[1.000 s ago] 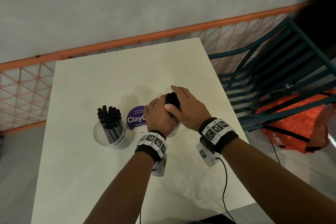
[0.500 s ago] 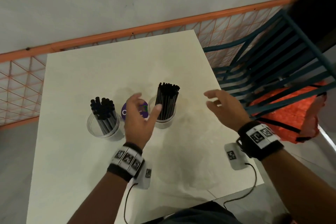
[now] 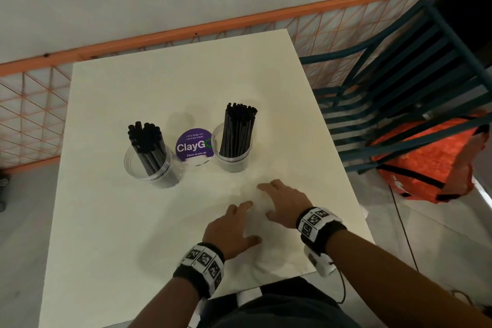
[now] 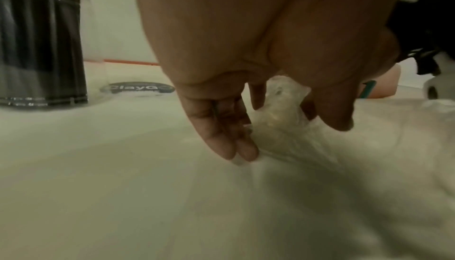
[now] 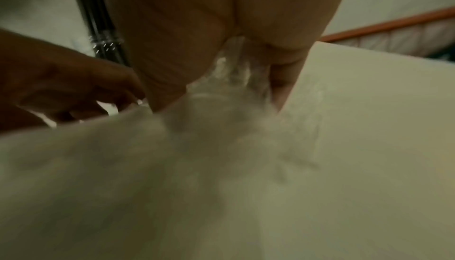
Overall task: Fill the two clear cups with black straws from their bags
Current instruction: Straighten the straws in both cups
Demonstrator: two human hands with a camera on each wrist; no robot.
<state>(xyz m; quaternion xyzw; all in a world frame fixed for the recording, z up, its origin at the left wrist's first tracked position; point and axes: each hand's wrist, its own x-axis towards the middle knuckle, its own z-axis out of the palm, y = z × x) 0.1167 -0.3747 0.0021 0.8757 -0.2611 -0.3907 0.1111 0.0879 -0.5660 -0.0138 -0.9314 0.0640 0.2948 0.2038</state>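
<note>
Two clear cups stand mid-table, each holding a bundle of black straws: the left cup and the right cup, whose straws stand taller. Near the front edge lies a crumpled clear plastic bag, hard to make out against the white top. My left hand and right hand rest on it side by side with fingers spread. In the left wrist view the bag bunches up between my fingers and thumb. The right wrist view shows plastic bunched under my palm.
A purple round sticker lies on the white table between the cups. To the right of the table stand a teal slatted chair and an orange bag. An orange mesh fence runs behind and to the left.
Both hands let go of the straws in the right cup, drew back toward me and came down on the clear bag at the table's front.
</note>
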